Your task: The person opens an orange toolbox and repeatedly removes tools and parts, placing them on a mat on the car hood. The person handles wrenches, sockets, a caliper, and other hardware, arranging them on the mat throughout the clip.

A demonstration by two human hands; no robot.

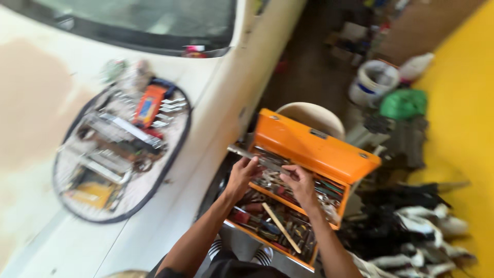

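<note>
A: Surface, first item: white car hood [46,98], blurred, carrying a round mesh tray [170,154] of spanners and an orange packet [147,105].

B: Floor and room?

A: Dark concrete floor [303,77] beside the car; yellow wall [463,128] along the right; white bucket [378,81] and green bag [404,104] near it; dark heap of rags [411,226] at lower right.

B: Main item?

A: Orange metal toolbox [314,146], lid open, tiered trays full of hand tools, set between car and rags, against a pale chair back [311,116].

B: Hands?

A: Left hand [241,177] and right hand [300,184] over the upper tray, both grips closed on one long flat metal tool [257,158], held level above the box.

B: Edges, clearance?

A: Box sits tight against the car flank; narrow lane of floor runs toward the bucket.
</note>
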